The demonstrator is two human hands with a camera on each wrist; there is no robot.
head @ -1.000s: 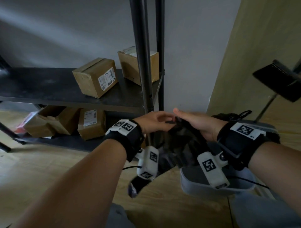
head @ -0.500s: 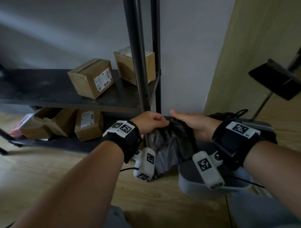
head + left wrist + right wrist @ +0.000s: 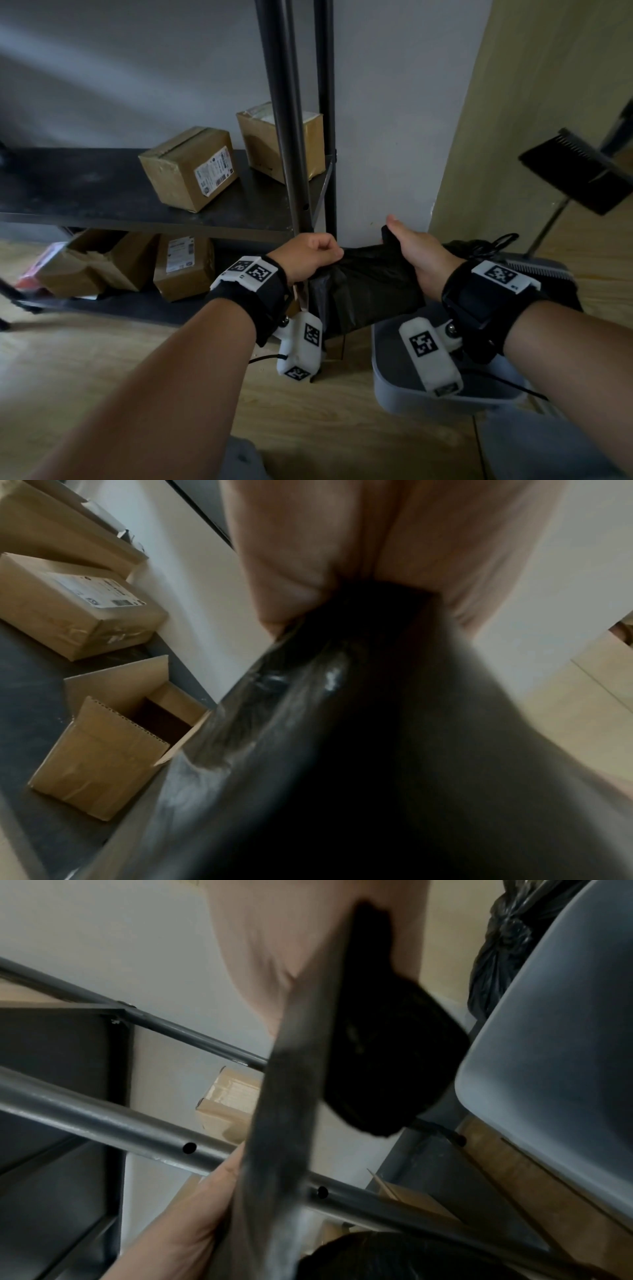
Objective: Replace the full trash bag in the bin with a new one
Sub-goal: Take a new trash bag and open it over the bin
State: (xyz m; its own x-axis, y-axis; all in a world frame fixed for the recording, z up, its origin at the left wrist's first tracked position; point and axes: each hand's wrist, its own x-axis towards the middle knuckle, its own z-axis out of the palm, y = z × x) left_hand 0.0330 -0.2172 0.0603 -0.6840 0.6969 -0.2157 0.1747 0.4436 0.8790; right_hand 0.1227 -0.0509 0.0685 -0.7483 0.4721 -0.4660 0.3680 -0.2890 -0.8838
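Fingers of my left hand (image 3: 308, 255) are curled into a fist, clamped on one end of the new black trash bag (image 3: 368, 291), and my right hand (image 3: 416, 251) grips the other end, thumb stretched up along the plastic with the rest of the fingers wrapped behind it. Between my two hands the bag is pulled out into a wide band, its lower part hanging in loose folds in front of the black shelf post (image 3: 291, 137) and just above the grey bin (image 3: 442, 399). From my left wrist I see the plastic bunched where it leaves my palm (image 3: 342, 547) and fanning out dark and glossy below. From my right wrist the stretched edge of the bag (image 3: 294, 1096) runs down toward my left hand (image 3: 192, 1218), which closes around it low in the frame, and a thicker dark wad of plastic sits under my right palm. The bin stands on the wooden floor (image 3: 102, 370) at my right, and behind it, against the wall, rests the tied full bag (image 3: 503, 942). Two cardboard boxes (image 3: 188, 168) sit on the upper shelf board (image 3: 85, 188), more on the board below. A black dustpan (image 3: 582, 171) leans at far right.
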